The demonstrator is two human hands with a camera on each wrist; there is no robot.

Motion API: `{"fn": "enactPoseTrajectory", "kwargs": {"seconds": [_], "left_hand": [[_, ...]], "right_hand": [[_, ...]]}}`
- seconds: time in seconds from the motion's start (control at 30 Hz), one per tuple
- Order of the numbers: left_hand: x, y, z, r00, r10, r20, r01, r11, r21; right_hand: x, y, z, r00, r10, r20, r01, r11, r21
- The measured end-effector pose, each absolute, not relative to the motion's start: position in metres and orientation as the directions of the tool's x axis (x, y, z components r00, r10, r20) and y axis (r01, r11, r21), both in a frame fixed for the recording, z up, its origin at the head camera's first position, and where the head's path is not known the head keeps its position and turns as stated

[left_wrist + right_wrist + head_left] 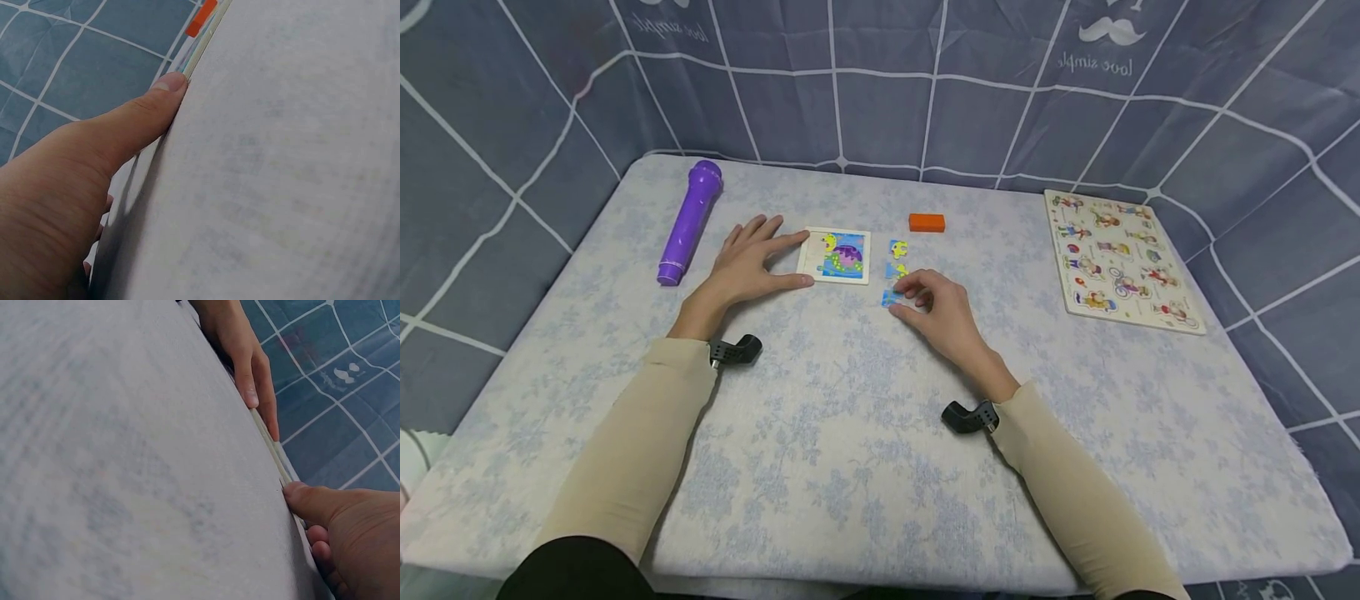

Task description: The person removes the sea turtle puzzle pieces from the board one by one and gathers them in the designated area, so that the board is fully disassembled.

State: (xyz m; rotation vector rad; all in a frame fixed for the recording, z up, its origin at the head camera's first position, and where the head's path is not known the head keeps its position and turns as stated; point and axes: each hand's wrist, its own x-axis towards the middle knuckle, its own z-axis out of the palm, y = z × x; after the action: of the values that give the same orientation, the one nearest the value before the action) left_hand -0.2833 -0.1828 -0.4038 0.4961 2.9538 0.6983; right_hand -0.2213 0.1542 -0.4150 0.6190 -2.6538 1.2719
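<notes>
A small white-framed puzzle board with a purple and green picture lies left of the table's middle. The left hand rests at its left side, thumb and index finger straight and touching the frame; in the left wrist view the thumb of the left hand meets its edge. Right of the board, loose puzzle pieces lie in a column, the top one a blue and yellow piece. The right hand has thumb and fingers around the lowest blue piece. In the right wrist view the right hand hides that piece.
An orange block lies behind the loose pieces. A purple microphone-shaped object lies to the left. At the right is a large board with figure pictures. A grey checked cloth hangs behind the cloth-covered table.
</notes>
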Motion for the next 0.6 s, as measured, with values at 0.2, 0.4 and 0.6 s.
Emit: {"fn": "enactPoseTrajectory", "kwargs": {"seconds": [0.2,0.4,0.6], "left_hand": [[-0.2835,-0.1834,-0.4031,-0.947,0.321,0.008,0.291,0.847,0.445],[-0.2829,-0.1827,-0.4026,-0.947,0.321,0.003,0.288,0.847,0.446],[-0.2823,-0.1836,-0.4026,-0.944,0.33,0.006,0.298,0.844,0.446]], "right_hand": [[-0.2219,0.1538,-0.4151,-0.909,-0.303,0.287,-0.414,0.564,-0.715],[-0.2212,0.1537,-0.4143,-0.911,-0.299,0.283,-0.408,0.564,-0.718],[-0.2221,0.1537,-0.4144,-0.907,-0.306,0.289,-0.418,0.568,-0.709]]}}
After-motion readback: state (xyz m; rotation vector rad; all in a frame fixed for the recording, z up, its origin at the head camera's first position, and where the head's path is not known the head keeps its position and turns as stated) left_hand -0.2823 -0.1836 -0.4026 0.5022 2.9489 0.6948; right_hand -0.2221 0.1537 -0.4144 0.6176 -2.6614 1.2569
